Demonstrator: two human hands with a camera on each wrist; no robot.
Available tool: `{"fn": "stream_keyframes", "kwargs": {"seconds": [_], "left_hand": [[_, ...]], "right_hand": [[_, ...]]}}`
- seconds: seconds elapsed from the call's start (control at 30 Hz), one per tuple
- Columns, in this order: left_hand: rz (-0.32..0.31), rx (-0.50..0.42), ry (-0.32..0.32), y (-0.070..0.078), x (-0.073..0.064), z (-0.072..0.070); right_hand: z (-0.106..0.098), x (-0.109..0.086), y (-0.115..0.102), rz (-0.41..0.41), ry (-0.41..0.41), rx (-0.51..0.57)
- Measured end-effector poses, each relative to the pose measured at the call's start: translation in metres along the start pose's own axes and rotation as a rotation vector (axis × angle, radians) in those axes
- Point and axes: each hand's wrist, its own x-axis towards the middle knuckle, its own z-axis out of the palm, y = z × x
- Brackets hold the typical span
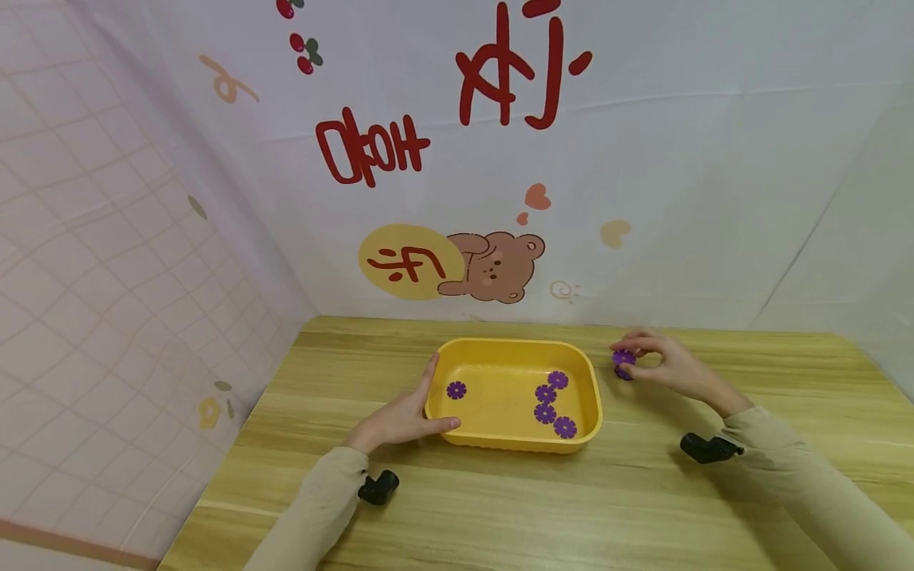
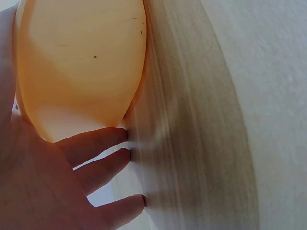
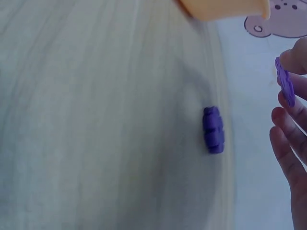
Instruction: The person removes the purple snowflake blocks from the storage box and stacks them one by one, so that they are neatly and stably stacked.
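My left hand [image 1: 400, 416] holds a yellow plastic tray [image 1: 500, 442] at its left end, the thumb crossing the front rim. In the left wrist view, spread fingers [image 2: 103, 139] reach along the outside of the tray wall [image 2: 86, 62]. Between thumb and fingers, my right hand [image 1: 664, 366] pinches a purple notched disc [image 1: 624, 357] above the table, right of the tray. Below it, near the back edge, lies a thick purple notched piece [image 3: 213, 130], like discs stacked together. Inside the tray are one purple disc [image 1: 456, 390] at left and several discs [image 1: 546, 412] at right.
The tray stands on a wood-grain table [image 1: 493, 507]. A white printed cloth [image 1: 685, 262] with a bear picture hangs right behind the back edge, and another cloth [image 1: 128, 317] with a grid pattern hangs at the left. Each wrist carries a black device [image 1: 707, 448].
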Motion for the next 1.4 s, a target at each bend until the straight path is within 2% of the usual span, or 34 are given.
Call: {"fn": "stream_keyframes", "kwargs": {"seconds": [0.17, 0.27, 0.53, 0.77, 1.13, 1.27, 1.4], "left_hand": [[0.0, -0.006, -0.003, 0.0, 0.0, 0.0], [-0.002, -0.007, -0.003, 0.001, 0.0, 0.0], [0.007, -0.016, -0.006, -0.001, 0.0, 0.0], [0.017, -0.015, -0.007, -0.002, 0.001, 0.0], [-0.002, 0.001, 0.001, -0.002, 0.0, 0.001], [-0.003, 0.003, 0.002, -0.002, 0.0, 0.001], [-0.002, 0.002, 0.005, -0.002, 0.0, 0.001]], "right_hand": [[0.004, -0.005, 0.009, -0.011, 0.018, 0.001], [0.006, -0.009, 0.014, 0.009, 0.023, 0.006], [0.01, -0.018, 0.022, 0.084, -0.005, 0.124], [0.013, -0.02, 0.029, 0.055, 0.008, 0.07], [0.019, -0.019, 0.034, 0.051, 0.028, 0.005], [0.017, -0.016, 0.017, 0.033, 0.03, -0.015], [0.016, -0.015, 0.014, 0.028, 0.016, -0.021]]}}
